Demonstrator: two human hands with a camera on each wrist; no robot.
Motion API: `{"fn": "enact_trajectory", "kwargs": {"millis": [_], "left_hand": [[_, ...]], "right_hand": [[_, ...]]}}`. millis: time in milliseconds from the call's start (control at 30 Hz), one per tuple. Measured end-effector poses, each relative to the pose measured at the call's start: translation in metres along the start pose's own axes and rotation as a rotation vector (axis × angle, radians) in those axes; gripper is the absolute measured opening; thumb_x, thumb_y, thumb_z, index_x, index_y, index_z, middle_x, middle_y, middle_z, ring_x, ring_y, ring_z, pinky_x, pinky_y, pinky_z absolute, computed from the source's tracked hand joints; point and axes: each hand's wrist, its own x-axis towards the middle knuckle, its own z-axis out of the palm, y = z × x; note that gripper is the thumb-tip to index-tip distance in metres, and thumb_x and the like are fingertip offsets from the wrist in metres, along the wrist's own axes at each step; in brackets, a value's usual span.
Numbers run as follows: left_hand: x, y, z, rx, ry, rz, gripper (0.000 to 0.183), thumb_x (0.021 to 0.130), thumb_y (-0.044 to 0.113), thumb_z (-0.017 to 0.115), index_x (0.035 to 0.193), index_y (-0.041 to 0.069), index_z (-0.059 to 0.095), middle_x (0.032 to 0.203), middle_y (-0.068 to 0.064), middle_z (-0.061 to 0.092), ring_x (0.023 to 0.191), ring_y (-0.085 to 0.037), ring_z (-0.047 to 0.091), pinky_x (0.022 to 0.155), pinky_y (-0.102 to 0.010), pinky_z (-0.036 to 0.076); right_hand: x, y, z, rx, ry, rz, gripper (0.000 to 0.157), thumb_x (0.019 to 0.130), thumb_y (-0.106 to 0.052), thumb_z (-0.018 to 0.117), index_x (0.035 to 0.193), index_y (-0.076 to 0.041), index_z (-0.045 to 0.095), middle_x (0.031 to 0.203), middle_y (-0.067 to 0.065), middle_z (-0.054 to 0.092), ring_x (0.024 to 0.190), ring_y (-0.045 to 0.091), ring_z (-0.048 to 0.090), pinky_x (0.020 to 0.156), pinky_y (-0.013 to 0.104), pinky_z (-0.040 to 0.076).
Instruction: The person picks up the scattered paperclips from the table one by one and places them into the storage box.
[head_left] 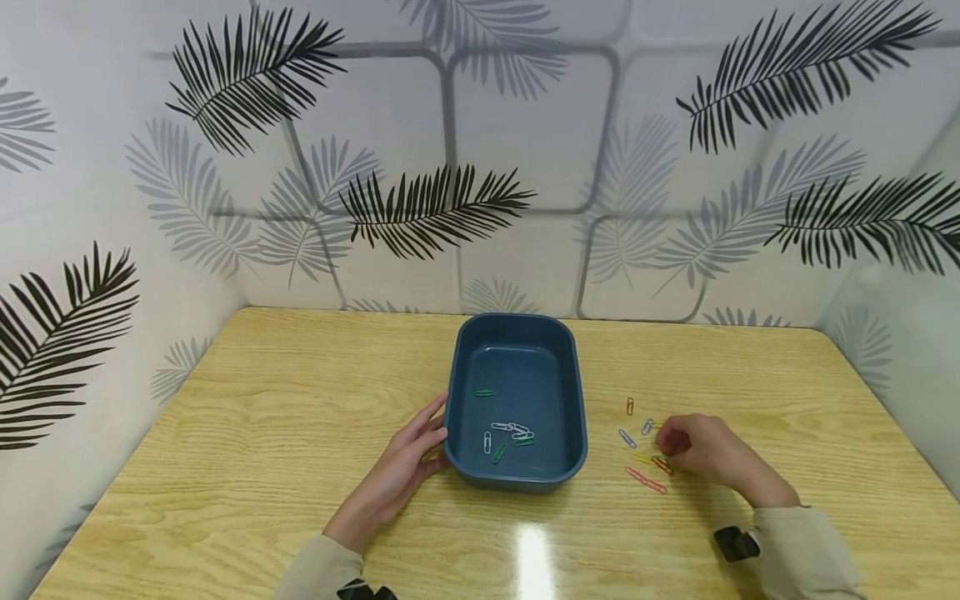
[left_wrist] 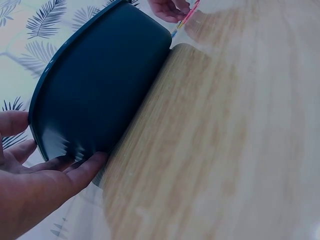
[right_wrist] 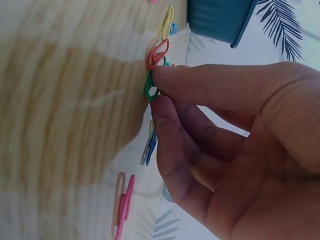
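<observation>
My right hand [head_left: 701, 450] is low over the table among loose paper clips. Its thumb and forefinger pinch a green paper clip [right_wrist: 148, 89], right at the wood, beside a red paper clip [right_wrist: 158, 54]. On the left, my left hand [head_left: 405, 467] touches the outer wall of a dark blue bin [head_left: 581, 408], fingers [left_wrist: 85, 170] extended against it. Inside the bin lie several white paper clips [head_left: 487, 442] and green paper clips [head_left: 485, 392]. Near the right hand are pink paper clips [head_left: 645, 480], a blue paper clip [head_left: 627, 438] and an orange paper clip [head_left: 630, 406].
The wooden table [head_left: 300, 400] carries the bin near its middle, with the loose clips to the bin's right. Behind it stands a leaf-patterned wall covering [head_left: 525, 258]. A bright reflection shows on the wood in front of the bin.
</observation>
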Motion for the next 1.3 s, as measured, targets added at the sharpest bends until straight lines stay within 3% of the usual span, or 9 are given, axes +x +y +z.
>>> {"fn": "enact_trajectory", "kwargs": {"millis": [200,500,667,767,967,1300], "left_hand": [[-0.0002,0.0007,0.0009,-0.001,0.006,-0.002,0.056,0.103,0.016,0.044,0.155,0.016,0.023,0.155,-0.019,0.025,0.137,-0.033,0.034,0.098,-0.040,0.039],[-0.0005,0.0003,0.0006,-0.007,0.004,0.000,0.056,0.103,0.015,0.044,0.155,0.016,0.022,0.155,-0.020,0.024,0.136,-0.034,0.034,0.098,-0.039,0.039],[0.0001,0.0005,0.0007,-0.008,0.004,-0.006,0.057,0.103,0.015,0.044,0.155,0.017,0.023,0.155,-0.019,0.025,0.136,-0.034,0.034,0.097,-0.039,0.040],[0.0004,0.0009,0.0006,-0.007,0.009,-0.008,0.057,0.103,0.015,0.044,0.155,0.017,0.023,0.155,-0.019,0.025,0.136,-0.034,0.034,0.098,-0.040,0.039],[0.0008,0.0008,0.0003,-0.007,0.010,-0.006,0.057,0.103,0.015,0.044,0.155,0.017,0.023,0.155,-0.019,0.025,0.136,-0.034,0.034,0.099,-0.041,0.039],[0.0000,0.0001,0.0002,-0.001,0.009,-0.004,0.057,0.103,0.015,0.044,0.155,0.017,0.023,0.155,-0.019,0.025,0.136,-0.034,0.034,0.099,-0.041,0.038]], "right_hand": [[0.0007,0.0002,0.0016,-0.019,-0.005,-0.020,0.019,0.075,0.012,0.065,0.085,-0.004,0.065,0.078,-0.001,0.062,0.071,0.012,0.056,0.061,0.029,0.046],[0.0013,0.0006,0.0022,-0.064,-0.029,-0.042,0.019,0.077,0.012,0.065,0.085,-0.004,0.065,0.081,0.007,0.065,0.075,0.017,0.060,0.063,0.033,0.048],[0.0010,0.0010,0.0013,-0.132,0.002,-0.043,0.030,0.075,0.021,0.054,0.087,-0.003,0.067,0.084,0.003,0.065,0.077,0.022,0.061,0.067,0.039,0.050],[0.0009,-0.0003,0.0000,-0.134,0.040,-0.018,0.035,0.073,0.022,0.048,0.089,-0.001,0.069,0.087,0.007,0.065,0.078,0.025,0.061,0.068,0.042,0.049],[0.0009,-0.0040,-0.0018,-0.113,0.128,0.030,0.022,0.079,0.016,0.055,0.087,0.001,0.069,0.089,0.012,0.066,0.079,0.029,0.062,0.070,0.045,0.050],[0.0001,-0.0048,-0.0037,-0.112,0.148,0.045,0.012,0.082,0.009,0.062,0.087,0.000,0.069,0.084,0.007,0.066,0.076,0.025,0.061,0.068,0.043,0.049]]}}
